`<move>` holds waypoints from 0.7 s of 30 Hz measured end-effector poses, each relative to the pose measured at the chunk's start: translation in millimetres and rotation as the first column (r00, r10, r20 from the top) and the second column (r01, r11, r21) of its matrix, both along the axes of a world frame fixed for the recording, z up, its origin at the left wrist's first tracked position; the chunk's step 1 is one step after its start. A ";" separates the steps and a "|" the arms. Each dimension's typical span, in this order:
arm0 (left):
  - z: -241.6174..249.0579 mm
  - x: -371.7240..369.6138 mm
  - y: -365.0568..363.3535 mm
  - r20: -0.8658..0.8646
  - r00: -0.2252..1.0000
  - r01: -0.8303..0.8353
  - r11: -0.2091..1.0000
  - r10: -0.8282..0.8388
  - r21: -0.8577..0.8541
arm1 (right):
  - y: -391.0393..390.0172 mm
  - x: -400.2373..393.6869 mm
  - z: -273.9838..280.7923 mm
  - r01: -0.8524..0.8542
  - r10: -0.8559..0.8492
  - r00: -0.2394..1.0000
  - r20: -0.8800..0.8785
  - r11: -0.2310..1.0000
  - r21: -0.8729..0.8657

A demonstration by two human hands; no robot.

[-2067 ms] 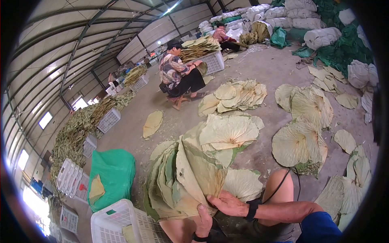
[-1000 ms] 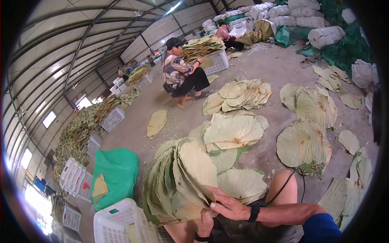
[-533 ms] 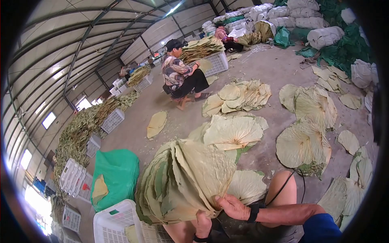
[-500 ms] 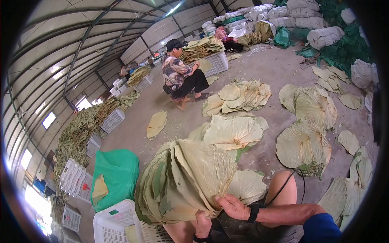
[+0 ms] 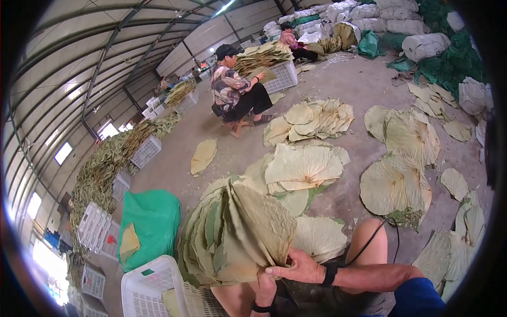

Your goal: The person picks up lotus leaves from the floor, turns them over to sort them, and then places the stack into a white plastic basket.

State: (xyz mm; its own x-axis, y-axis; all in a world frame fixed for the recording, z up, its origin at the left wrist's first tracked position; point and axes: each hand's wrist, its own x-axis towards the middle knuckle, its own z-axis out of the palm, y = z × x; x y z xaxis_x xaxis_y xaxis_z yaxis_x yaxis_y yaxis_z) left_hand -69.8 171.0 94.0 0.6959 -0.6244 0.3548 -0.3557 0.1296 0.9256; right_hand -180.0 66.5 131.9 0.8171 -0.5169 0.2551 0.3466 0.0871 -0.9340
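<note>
A thick fanned bundle of large dried leaves (image 5: 237,232) stands over my lap, folded at its right side. My left hand (image 5: 264,288) is under the bundle's lower edge, its fingers wrapped on the leaves and partly hidden by them. Against the lower right corner of the bundle lies my right hand (image 5: 298,268), with the thumb pointing left and the fingers partly behind the leaf edge. Just beyond it, a flat leaf (image 5: 319,238) lies on the floor by my knee.
A white basket (image 5: 153,285) and a green sack (image 5: 150,222) stand at the left. Leaf piles (image 5: 396,187) lie ahead and right. A co-worker (image 5: 232,87) sits by a leaf-filled crate (image 5: 285,76); another person (image 5: 293,42) sits farther back.
My right hand has shifted slightly left and its thumb has stretched out. The bundle's right side has drawn inward to the left. The near co-worker's hands have moved a little.
</note>
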 end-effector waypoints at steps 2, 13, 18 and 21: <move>-0.1 0.3 -0.2 -0.008 1.000 0.003 1.000 -0.003 0.007 | -1.4 1.1 -1.8 0.024 -0.024 1.000 -0.019 1.000 0.005; -1.3 -0.3 -0.2 -0.031 0.999 0.026 0.995 -0.023 0.092 | -4.9 5.1 -8.1 0.178 -0.158 0.982 0.100 0.956 -0.231; -16.4 4.1 -14.4 -0.077 0.995 0.059 0.990 -0.069 -0.128 | -8.2 5.0 -3.5 0.274 -0.232 0.960 0.159 0.897 -0.347; -3.7 -0.8 -17.9 -0.058 0.994 0.082 0.988 -0.091 -0.131 | -11.5 5.9 -7.8 0.245 -0.214 0.969 0.124 0.899 -0.362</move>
